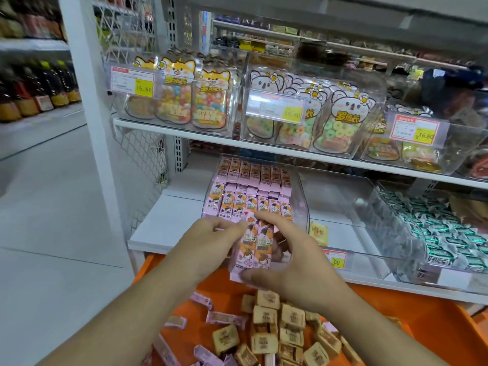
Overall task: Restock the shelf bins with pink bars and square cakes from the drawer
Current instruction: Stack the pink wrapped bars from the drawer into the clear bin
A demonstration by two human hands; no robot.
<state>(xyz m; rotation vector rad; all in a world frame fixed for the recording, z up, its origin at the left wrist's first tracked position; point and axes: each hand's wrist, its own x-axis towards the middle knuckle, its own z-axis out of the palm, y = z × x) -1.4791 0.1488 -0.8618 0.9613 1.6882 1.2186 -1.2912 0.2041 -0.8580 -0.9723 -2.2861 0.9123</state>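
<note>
Square cakes [266,336] and loose pink bars [224,318] lie scattered in the orange drawer [412,323] nearest the camera. Above them, the left hand [211,233] and right hand [287,262] pinch a small bundle of pink bars [257,244] between them, each grip curled round the wrappers. The bundle is best kept squared and upright, then slid into the front row of the clear bin [301,196], which already holds two neat rows. Beside it, a near-empty bin [343,207] holds one yellow packet [319,233]. Green-wrapped sweets [435,233] fill the next bin; candy pouches [208,101] stand on the shelf above.
</note>
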